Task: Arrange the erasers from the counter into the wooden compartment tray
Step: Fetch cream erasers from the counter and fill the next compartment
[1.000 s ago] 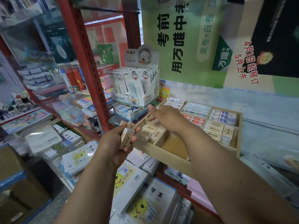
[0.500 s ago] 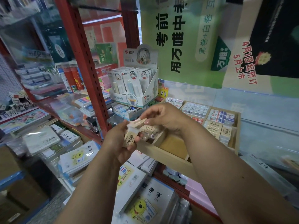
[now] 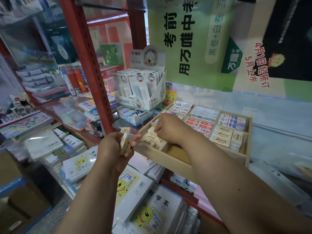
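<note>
Nearest the camera, below both forearms, exercise books (image 3: 162, 206) w/ a yellow cartoon figure lie stacked on a lower shelf. Just above them the left hand (image 3: 113, 149) is curled round a small stack of cream erasers (image 3: 126, 142), held upright beside the tray's front-left corner, prob. as a supply so the other hand can feed from it w/o reaching back to the counter. Right hand (image 3: 168, 129) is past it, over the wooden compartment tray (image 3: 168, 159), fingers bent down & pinching a cream eraser (image 3: 152, 130) at the near-left compartment, where like erasers (image 3: 152, 139) already lie in a row; looks like it's being set in next to its own kind. Part of that compartment's floor toward the right shows bare wood, so room left. Farther compartments hold red-label erasers (image 3: 200, 125), blue-white ones (image 3: 231, 119) & more cream ones (image 3: 222, 135), sorted by type. Behind the tray stands a white display box (image 3: 140, 92) of carded stationery, by a red shelf upright (image 3: 89, 65).
</note>
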{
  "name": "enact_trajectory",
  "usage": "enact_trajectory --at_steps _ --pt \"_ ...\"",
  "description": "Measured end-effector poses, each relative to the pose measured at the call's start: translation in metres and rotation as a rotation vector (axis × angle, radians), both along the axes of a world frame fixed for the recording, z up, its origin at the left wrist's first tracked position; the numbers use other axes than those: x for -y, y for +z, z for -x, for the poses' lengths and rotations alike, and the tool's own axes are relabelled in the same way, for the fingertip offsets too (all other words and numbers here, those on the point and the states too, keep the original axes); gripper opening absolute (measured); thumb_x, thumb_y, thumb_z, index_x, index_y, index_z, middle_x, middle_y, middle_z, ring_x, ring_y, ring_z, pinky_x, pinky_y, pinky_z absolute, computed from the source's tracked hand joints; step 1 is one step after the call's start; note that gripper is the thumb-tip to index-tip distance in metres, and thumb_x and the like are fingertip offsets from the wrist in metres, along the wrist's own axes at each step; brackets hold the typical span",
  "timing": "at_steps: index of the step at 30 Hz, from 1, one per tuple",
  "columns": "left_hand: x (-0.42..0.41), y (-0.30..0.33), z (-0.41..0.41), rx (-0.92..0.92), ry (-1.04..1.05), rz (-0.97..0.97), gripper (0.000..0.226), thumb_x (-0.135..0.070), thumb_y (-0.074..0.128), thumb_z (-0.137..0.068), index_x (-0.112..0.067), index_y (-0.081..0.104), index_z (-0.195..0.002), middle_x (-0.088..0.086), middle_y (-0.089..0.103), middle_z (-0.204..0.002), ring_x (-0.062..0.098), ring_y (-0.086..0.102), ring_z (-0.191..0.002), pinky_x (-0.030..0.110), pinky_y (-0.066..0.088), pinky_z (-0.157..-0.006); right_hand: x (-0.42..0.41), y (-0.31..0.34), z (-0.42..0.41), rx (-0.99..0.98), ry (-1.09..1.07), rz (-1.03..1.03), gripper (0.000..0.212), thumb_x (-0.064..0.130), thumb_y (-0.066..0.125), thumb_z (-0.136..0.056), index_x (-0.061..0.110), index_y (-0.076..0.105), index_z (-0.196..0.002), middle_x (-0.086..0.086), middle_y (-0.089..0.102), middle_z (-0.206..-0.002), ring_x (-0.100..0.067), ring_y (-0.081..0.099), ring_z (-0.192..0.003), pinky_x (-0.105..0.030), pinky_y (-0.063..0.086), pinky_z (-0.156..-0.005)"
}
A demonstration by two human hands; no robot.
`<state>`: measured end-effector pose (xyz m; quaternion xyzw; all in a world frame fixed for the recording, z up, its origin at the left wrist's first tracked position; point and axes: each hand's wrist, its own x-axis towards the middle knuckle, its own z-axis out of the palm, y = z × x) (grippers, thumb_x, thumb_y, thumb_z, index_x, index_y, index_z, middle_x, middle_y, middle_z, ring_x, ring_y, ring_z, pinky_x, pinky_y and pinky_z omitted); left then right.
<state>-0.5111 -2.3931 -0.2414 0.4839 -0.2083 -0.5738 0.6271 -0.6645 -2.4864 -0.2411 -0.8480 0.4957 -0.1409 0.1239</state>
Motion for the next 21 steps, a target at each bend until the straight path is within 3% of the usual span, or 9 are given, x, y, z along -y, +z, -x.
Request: enact_trajectory --at_steps 2,5,7,9,11,13,17,19,21 --pt "-0.001 0.0 0.0 0.015 0.005 0.008 0.027 -0.012 0.026 -0.102 -0.004 0.047 -0.086 0.028 0.066 -0.088 0.018 0.043 -0.046 0.017 0.023 -0.032 0.004 -0.003 0.0 0.003 -0.061 -0.04 0.016 0.021 0.051 -0.082 0.011 0.063 -0.084 -0.003 0.054 -0.091 -0.024 0.052 -0.096 -0.035 0.047 -0.082" --pt "-0.001 -0.001 0.001 0.048 -0.011 0.02 0.027 -0.013 0.029 -0.103 -0.006 0.048 -0.086 0.026 0.068 -0.086 0.018 0.045 -0.045 0.016 0.024 -0.031 0.006 -0.002 0.0 -0.136 -0.151 -0.053 0.034 0.034 0.046 -0.091 0.012 0.052 -0.116 -0.004 0.048 -0.114 -0.022 0.04 -0.117 -0.04 0.029 -0.105" --pt "0.001 -0.003 0.003 0.045 -0.035 0.022 0.023 -0.015 0.031 -0.104 -0.009 0.048 -0.09 0.024 0.069 -0.08 0.018 0.048 -0.042 0.015 0.025 -0.03 0.005 -0.002 -0.001 -0.145 -0.138 -0.036 0.04 0.035 0.045 -0.092 0.015 0.053 -0.126 -0.005 0.046 -0.125 -0.023 0.035 -0.127 -0.04 0.025 -0.108" --pt "0.003 -0.005 0.004 0.027 -0.073 0.03 0.017 -0.017 0.033 -0.105 -0.012 0.05 -0.102 0.02 0.068 -0.072 0.017 0.05 -0.041 0.015 0.026 -0.03 0.002 0.001 0.001 0.047 -0.042 -0.04 0.035 0.032 0.053 -0.091 0.025 0.06 -0.124 -0.001 0.049 -0.116 -0.018 0.043 -0.118 -0.034 0.036 -0.099" --pt "0.007 -0.007 0.005 0.039 -0.111 0.036 0.023 -0.023 0.038 -0.104 -0.012 0.049 -0.122 0.018 0.067 -0.068 0.017 0.052 -0.041 0.014 0.027 -0.031 -0.007 0.007 0.004 0.41 0.096 -0.187 0.034 0.016 0.061 -0.089 0.025 0.063 -0.121 0.009 0.054 -0.102 -0.007 0.052 -0.098 -0.022 0.043 -0.083" --pt "0.01 -0.008 0.005 0.104 -0.134 0.029 0.033 -0.029 0.043 -0.102 -0.008 0.053 -0.125 0.015 0.066 -0.066 0.016 0.052 -0.041 0.014 0.027 -0.031 -0.013 0.01 0.006 0.658 0.203 -0.335 0.039 0.002 0.06 -0.087 0.021 0.063 -0.122 0.015 0.06 -0.1 -0.003 0.057 -0.093 -0.02 0.046 -0.084" --pt "0.013 -0.003 0.004 0.14 -0.178 0.023 0.03 -0.036 0.05 -0.098 -0.008 0.061 -0.103 0.013 0.062 -0.063 0.014 0.048 -0.041 0.014 0.025 -0.031 -0.013 0.009 0.006 0.807 0.298 -0.415 0.03 -0.009 0.058 -0.085 0.011 0.068 -0.105 -0.002 0.061 -0.124 -0.014 0.061 -0.108 -0.03 0.046 -0.097" --pt "0.013 -0.002 0.002 0.145 -0.218 0.018 0.027 -0.034 0.051 -0.098 -0.009 0.06 -0.098 0.013 0.061 -0.062 0.014 0.045 -0.039 0.014 0.024 -0.03 -0.013 0.011 0.008 0.846 0.286 -0.449 0.026 -0.009 0.056 -0.087 0.007 0.066 -0.105 -0.003 0.062 -0.124 -0.009 0.063 -0.1 -0.021 0.051 -0.087" --pt "0.012 0.0 0.002 0.149 -0.273 0.011 0.023 -0.03 0.05 -0.098 -0.009 0.058 -0.096 0.013 0.06 -0.06 0.013 0.044 -0.037 0.012 0.022 -0.031 -0.014 0.013 0.009 0.847 0.268 -0.467 0.024 -0.003 0.054 -0.091 0.008 0.064 -0.11 0.001 0.065 -0.11 -0.006 0.062 -0.085 -0.012 0.049 -0.072"
